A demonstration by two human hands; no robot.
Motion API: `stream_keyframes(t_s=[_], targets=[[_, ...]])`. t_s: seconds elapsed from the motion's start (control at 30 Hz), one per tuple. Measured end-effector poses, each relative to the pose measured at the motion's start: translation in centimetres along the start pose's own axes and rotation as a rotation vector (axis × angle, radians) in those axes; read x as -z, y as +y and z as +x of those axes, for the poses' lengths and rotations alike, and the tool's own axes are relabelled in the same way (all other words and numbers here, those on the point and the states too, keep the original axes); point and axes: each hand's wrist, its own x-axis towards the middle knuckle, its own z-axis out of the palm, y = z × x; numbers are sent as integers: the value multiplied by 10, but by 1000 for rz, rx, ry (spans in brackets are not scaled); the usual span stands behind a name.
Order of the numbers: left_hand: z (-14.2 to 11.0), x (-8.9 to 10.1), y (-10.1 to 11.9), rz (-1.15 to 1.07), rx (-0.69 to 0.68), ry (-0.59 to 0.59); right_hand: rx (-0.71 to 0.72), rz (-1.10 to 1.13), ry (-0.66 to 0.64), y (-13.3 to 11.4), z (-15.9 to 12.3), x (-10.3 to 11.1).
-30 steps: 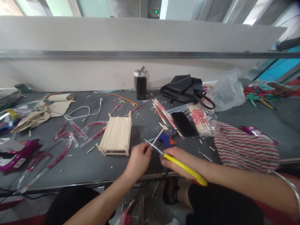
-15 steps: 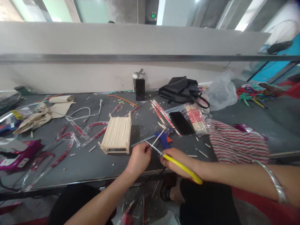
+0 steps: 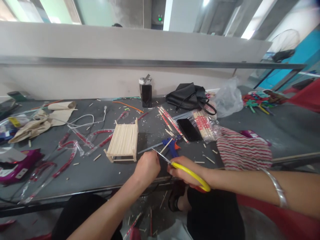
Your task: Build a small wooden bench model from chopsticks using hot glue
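Observation:
My left hand [image 3: 147, 166] is closed in front of the small stick-built frame, its fingers pinched round the near end of a thin wooden stick [image 3: 166, 146]; the grip itself is mostly hidden. My right hand [image 3: 186, 169] is closed on yellow-handled scissors [image 3: 191, 171], whose metal blades point left and cross the stick close to my left fingers. Just behind the blades lies a blue glue gun [image 3: 172, 146] with an orange trigger. The pale frame [image 3: 123, 140], with a slatted top and corner posts, stands left of my hands. A flat metal strip [image 3: 151, 147] lies behind my left hand.
Red-wrapped chopsticks [image 3: 172, 121], a black phone [image 3: 189, 130] and a packed bundle [image 3: 203, 125] lie behind the glue gun. A black bag [image 3: 186, 96] sits farther back, striped cloth [image 3: 242, 150] at right. Plastic wrappers [image 3: 67, 156] and a white cable [image 3: 82, 123] cover the left side.
The view has shifted slightly. My left hand has turned a little, with its back more toward me; the scissors stay at the stick in my right hand.

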Motion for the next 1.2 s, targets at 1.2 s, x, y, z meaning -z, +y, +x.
stream_keyframes(t_s=[1.2], targets=[[-27, -13, 23, 190, -124, -36, -33, 109, -76, 28, -14, -7]])
